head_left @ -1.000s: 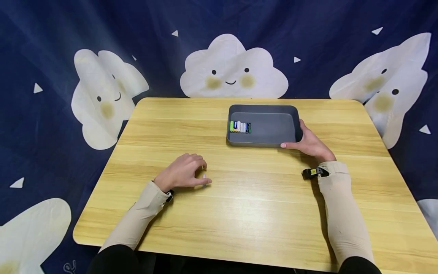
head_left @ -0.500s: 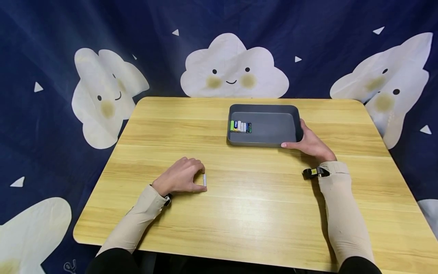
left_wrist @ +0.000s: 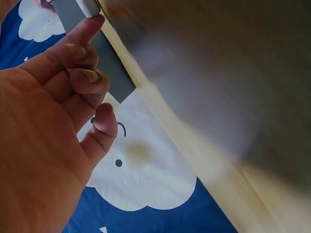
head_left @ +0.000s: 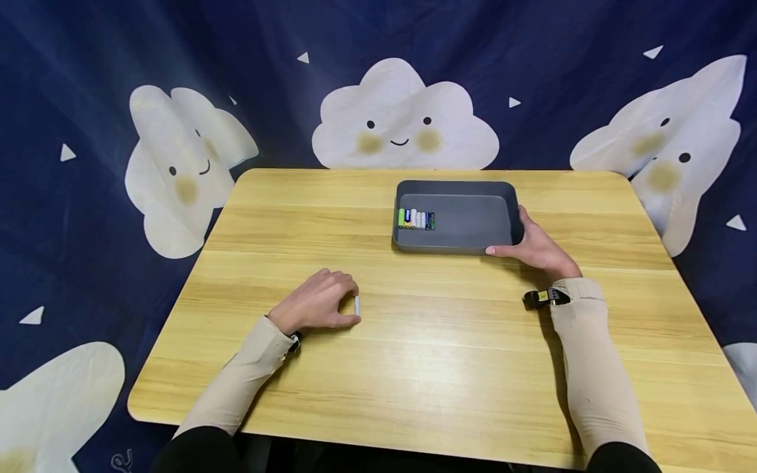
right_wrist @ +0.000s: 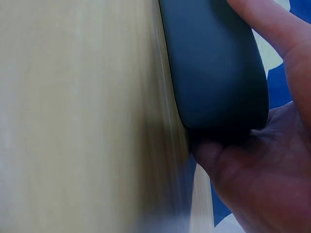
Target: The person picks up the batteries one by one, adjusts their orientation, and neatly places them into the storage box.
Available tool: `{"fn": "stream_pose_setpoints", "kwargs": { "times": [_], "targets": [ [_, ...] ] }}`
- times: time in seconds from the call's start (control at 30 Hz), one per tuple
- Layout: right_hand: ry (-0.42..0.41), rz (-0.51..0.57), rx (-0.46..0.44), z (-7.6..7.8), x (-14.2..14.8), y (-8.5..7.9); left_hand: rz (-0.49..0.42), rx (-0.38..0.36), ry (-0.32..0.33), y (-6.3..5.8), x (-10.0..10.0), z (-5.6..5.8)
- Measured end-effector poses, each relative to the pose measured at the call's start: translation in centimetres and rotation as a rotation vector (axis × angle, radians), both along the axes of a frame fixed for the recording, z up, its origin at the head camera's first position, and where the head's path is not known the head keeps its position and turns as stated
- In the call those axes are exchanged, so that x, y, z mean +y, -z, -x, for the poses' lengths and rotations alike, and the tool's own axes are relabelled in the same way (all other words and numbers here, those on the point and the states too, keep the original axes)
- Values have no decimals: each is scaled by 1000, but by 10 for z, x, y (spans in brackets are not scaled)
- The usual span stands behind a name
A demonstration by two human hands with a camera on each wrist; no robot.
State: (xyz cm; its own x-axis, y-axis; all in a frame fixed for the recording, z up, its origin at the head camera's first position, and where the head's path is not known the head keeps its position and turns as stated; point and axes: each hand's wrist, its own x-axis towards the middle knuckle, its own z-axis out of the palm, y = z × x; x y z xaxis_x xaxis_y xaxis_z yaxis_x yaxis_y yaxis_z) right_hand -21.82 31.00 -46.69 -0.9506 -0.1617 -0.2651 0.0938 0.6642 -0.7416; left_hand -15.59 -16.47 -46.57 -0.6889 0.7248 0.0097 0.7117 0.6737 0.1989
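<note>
In the head view my left hand (head_left: 316, 302) pinches a slim white battery (head_left: 357, 306) by its two ends, between thumb and fingertip, low over the left-centre of the table. One end of that battery (left_wrist: 88, 7) shows against a fingertip at the top of the left wrist view; the other fingers are bent and hold nothing. My right hand (head_left: 541, 248) grips the near right corner of a dark grey tray (head_left: 473, 220), thumb along its front wall. Inside, at the tray's left end, several batteries (head_left: 416, 219) in green, white and dark colours stand side by side in a row.
The wooden table (head_left: 426, 368) extends around the tray and both hands. Behind it hangs a dark blue curtain (head_left: 272, 98) printed with white clouds. In the right wrist view the tray's outer wall (right_wrist: 214, 63) stands close to the tabletop.
My left thumb and finger have closed on the battery's ends, and the hand has shifted slightly to the right with it. The right hand and tray have stayed put.
</note>
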Motion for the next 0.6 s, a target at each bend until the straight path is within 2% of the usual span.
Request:
{"fn": "stream_pose_setpoints", "kwargs": {
  "times": [0.17,0.3,0.6],
  "targets": [
    [-4,-10,6,1,0,-2,-20,14,5,-3,5,8],
    [-5,-10,0,1,0,-3,-32,40,4,-12,9,16],
    [-3,0,5,-1,0,-2,-101,79,28,-30,28,44]
  ]
}}
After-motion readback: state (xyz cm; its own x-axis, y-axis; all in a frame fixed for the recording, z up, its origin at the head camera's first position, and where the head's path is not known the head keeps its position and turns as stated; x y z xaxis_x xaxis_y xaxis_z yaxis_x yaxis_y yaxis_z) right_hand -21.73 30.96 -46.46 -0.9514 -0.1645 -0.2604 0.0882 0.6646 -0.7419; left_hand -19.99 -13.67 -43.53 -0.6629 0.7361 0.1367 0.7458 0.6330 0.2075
